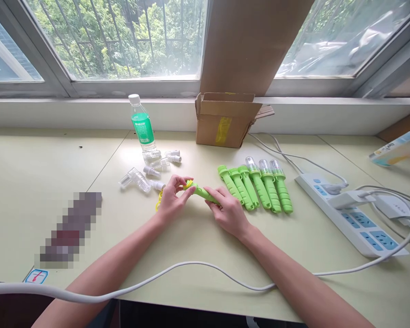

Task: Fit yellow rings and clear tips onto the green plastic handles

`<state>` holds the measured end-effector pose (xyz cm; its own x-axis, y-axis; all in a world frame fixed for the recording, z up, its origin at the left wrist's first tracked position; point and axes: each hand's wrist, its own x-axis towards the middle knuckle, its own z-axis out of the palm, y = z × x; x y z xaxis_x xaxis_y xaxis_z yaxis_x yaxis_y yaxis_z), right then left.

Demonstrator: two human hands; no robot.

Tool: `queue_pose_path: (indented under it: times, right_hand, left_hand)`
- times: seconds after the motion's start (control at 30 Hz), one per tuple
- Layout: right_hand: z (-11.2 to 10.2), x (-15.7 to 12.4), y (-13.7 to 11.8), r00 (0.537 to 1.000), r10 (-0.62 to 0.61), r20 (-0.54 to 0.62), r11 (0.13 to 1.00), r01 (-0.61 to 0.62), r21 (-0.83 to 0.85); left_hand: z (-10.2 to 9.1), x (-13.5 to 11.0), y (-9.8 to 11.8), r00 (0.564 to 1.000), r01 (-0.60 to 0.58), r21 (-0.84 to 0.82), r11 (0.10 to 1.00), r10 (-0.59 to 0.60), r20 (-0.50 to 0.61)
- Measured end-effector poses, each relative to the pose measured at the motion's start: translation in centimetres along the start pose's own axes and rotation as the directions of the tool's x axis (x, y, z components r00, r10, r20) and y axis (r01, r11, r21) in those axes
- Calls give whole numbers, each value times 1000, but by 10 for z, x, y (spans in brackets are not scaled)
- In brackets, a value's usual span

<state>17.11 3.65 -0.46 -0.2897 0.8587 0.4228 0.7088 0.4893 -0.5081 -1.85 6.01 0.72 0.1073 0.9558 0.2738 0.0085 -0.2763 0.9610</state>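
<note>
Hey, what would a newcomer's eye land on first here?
Probably the bright green handle at the center, held by the left hand and right hand. Next, the six similar handles lined up to its right, three with clear tops. Farther back stands a cardboard box.

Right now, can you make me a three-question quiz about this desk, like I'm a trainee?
1. True or false: the bottle stands left of the box, as we see it.
2. Of the six green handles lying in the row, how many have clear tops?
3. Pick one. The yellow part of the held handle is pinched by: A, the left hand; B, the right hand.

Key: 1, true; 2, three; 3, A.
</note>
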Motion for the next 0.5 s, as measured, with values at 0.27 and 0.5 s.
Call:
queue_pose_path:
  times: [0.27, 0.5]
  right_hand:
    - [-2, 1, -2, 998, 61, -26, 988, -56, 144]
    - [-2, 1, -1, 997, 71, -36, 985, -64, 162]
  left_hand:
    - [-2, 0, 2, 999, -47, -16, 999, 47, 19]
    - [-2, 1, 2, 998, -34, -13, 999, 35, 49]
